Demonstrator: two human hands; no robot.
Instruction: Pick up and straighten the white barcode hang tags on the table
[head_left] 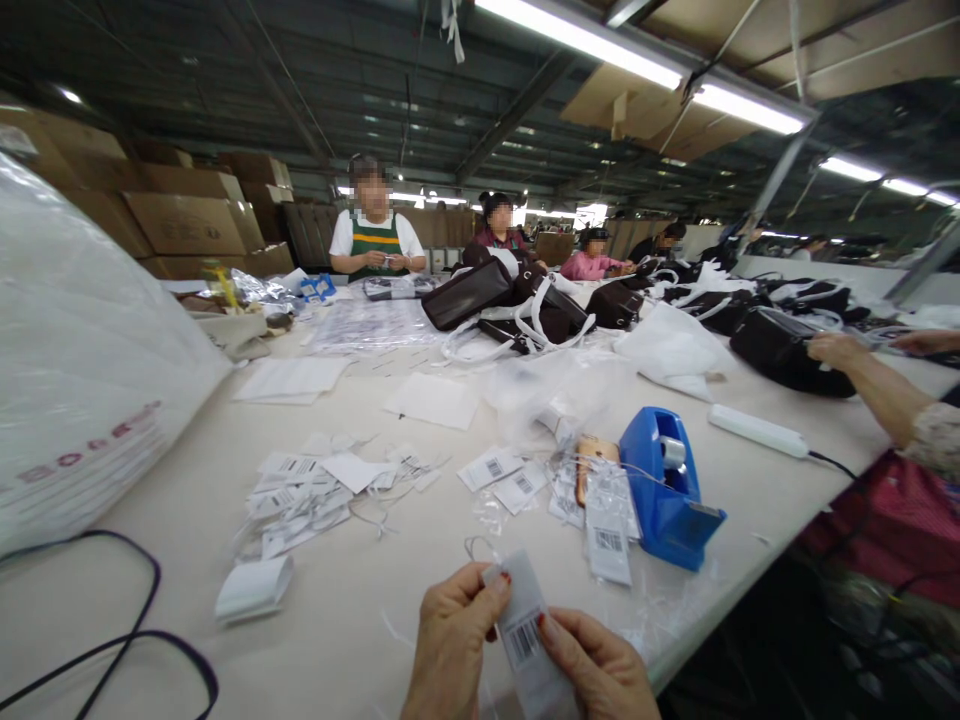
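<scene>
Between both hands, near the table's front edge, is a white barcode tag [525, 640] that looks to be in a clear sleeve. My left hand [452, 640] pinches its upper left edge, thumb on top. At the tag's right side my right hand [596, 665] grips it with thumb and fingers closed. A thin string loop rises from the tag's top. Just beyond lie loose barcode tags [519, 485] and a stack of sleeved tags [609, 545]. Off to the left sits a heap of white tags with strings [300, 495], beside a folded white strip [253, 588].
A blue tape dispenser [660, 500] stands right of the tags. Dark bags with white-wrapped straps [472, 295] are piled farther back. A big plastic bag [82, 380] and a black cable [150, 570] occupy the left. A co-worker's arm [877, 390] reaches in at right; other people work across the table.
</scene>
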